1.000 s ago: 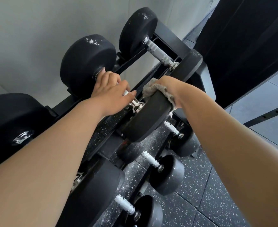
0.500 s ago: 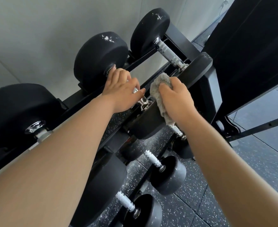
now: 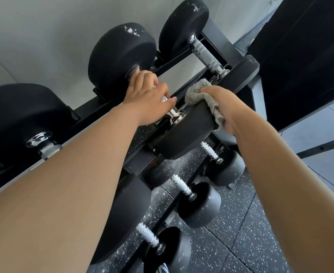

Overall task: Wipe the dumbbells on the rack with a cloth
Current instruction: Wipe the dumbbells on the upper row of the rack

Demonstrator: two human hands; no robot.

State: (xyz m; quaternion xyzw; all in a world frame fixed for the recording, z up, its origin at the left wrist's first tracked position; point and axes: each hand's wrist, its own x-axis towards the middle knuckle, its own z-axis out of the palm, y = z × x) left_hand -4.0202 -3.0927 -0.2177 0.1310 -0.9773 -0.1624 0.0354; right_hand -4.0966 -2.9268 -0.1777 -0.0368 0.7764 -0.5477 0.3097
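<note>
Our left hand [image 3: 146, 99] curls its fingers round the chrome handle of the middle dumbbell [image 3: 184, 134], dead centre. At 2 o'clock from it, our right hand [image 3: 221, 103] clamps a nubbly grey cloth [image 3: 199, 91] over the rim of that dumbbell's round matte-black head. Three big dumbbells sit on the black steel rack's [image 3: 87, 110] top tier, we think. Three smaller dumbbells [image 3: 199, 203] with ribbed white handles lie below, at 5 o'clock. The floor [image 3: 241, 233] is speckled rubber, and a plain grey wall [image 3: 44, 26] stands at 11 o'clock.

Both my bare arms stretch out forward. My left hand [image 3: 147, 95] curls round the dumbbell handle [image 3: 173, 113], thumb pointing right. My right hand [image 3: 222, 104] grips the cloth [image 3: 196, 91], fingers bent over it, near my left.
</note>
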